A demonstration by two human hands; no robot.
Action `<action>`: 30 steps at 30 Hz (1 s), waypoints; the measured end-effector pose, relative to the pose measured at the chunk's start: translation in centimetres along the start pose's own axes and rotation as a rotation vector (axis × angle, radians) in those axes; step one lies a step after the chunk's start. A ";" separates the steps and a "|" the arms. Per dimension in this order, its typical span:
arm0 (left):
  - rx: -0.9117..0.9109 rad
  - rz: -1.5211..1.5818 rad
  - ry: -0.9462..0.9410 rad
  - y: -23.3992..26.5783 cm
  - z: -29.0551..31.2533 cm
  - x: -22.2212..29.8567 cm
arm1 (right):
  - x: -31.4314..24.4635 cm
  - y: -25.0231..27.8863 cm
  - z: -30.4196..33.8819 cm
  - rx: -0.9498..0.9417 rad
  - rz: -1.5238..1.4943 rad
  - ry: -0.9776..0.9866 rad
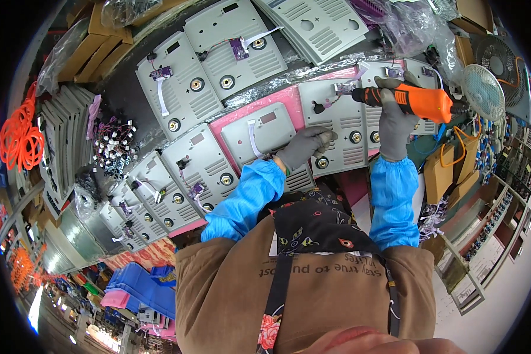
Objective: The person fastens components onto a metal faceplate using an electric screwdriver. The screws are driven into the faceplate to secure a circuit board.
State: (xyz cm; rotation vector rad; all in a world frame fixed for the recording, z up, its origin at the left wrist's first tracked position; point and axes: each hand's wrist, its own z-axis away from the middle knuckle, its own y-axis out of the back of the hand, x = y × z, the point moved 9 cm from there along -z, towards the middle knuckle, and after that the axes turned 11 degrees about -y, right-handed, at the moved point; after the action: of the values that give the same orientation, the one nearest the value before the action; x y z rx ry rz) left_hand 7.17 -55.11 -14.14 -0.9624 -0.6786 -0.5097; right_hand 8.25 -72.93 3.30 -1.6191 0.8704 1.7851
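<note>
My right hand (395,121), in a grey glove, grips an orange and black electric screwdriver (416,100). Its tip points left at a small purple circuit board (343,88) on a grey metal panel (336,127). My left hand (304,147), also gloved, rests flat on the lower edge of the neighbouring grey panel (265,130), fingers spread, near a round brass socket (321,162). Both panels lie on a pink sheet (230,124). Blue sleeve covers wrap both forearms.
Rows of similar grey panels (200,165) with wired purple boards cover the bench to the left and back. A heap of small white connectors (112,144) lies at left, beside orange cable coils (20,141). A small fan (482,91) and cardboard boxes (97,44) stand around.
</note>
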 end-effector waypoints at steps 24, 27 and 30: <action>0.130 0.923 0.064 -3.4 -5.7 -2.9 | -5.3 4.0 6.0 0.013 -0.187 0.091; 0.104 0.888 0.092 -3.8 -5.8 -2.8 | -5.4 4.1 6.0 0.017 -0.197 0.096; 0.087 0.835 0.080 -4.1 -5.8 -2.4 | -5.0 4.6 6.1 0.061 -0.250 0.083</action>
State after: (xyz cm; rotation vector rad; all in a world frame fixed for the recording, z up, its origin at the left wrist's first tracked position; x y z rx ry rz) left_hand 4.52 -61.89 -15.89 -1.0389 -0.1797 0.2179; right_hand 1.36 -71.00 9.06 -1.6912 0.7159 1.5160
